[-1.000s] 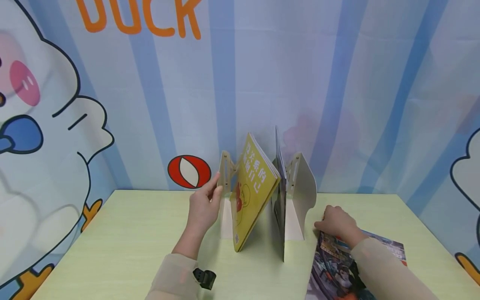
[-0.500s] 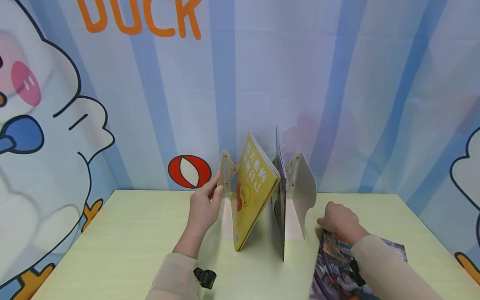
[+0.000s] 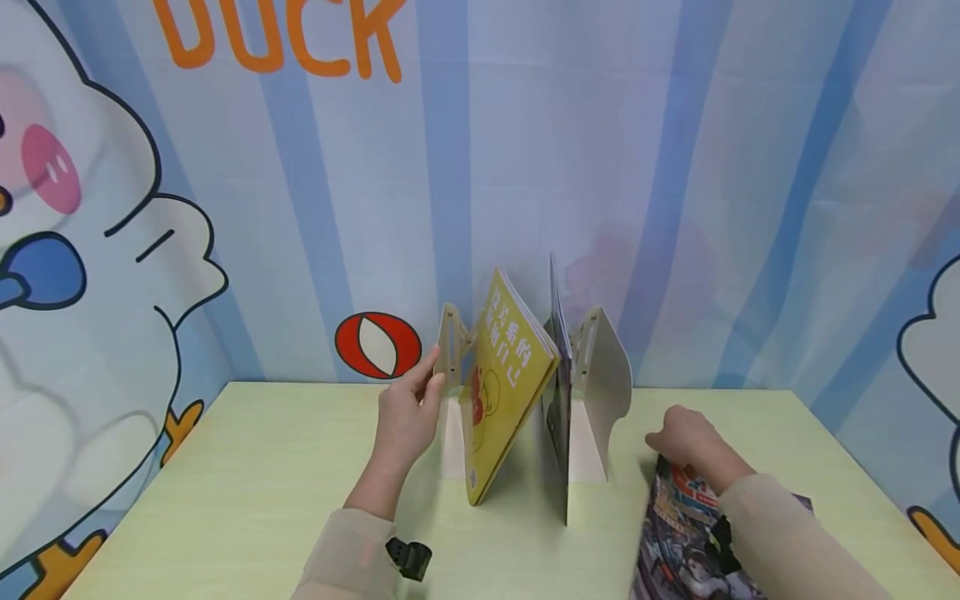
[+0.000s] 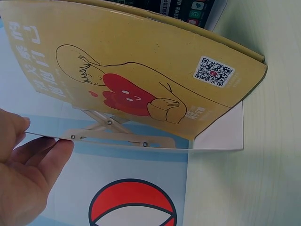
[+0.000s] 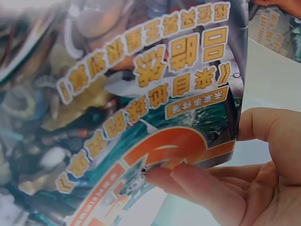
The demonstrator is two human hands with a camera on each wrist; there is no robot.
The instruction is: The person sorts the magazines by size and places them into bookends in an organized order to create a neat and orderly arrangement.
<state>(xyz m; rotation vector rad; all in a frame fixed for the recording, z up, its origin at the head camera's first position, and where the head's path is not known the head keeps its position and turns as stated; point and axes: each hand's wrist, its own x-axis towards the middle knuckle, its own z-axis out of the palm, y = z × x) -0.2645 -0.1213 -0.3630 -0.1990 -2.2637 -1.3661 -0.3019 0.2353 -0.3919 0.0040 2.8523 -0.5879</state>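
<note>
In the head view my left hand (image 3: 405,421) pinches the upright left panel of a white expanding bookend (image 3: 453,442), its thumb and fingers on either side of the edge in the left wrist view. A yellow picture book (image 3: 506,387) leans to the right between the bookend's panels. Beside it, a thin dark-covered book (image 3: 558,425) stands nearly upright against the right panel (image 3: 606,400). At the right, my right hand (image 3: 686,437) grips the top edge of a colourful magazine (image 3: 675,533). The right wrist view shows that magazine (image 5: 141,94) tilted up, fingers on its cover.
A pale wooden table (image 3: 262,467) carries everything. Behind it hangs a blue striped backdrop (image 3: 502,167) with cartoon prints. In the right wrist view, part of another printed surface (image 5: 270,28) shows at the top right corner.
My right hand has shifted slightly right, and the magazine's top edge has moved and turned with it. My left hand, the bookend and the standing books stay where they were.
</note>
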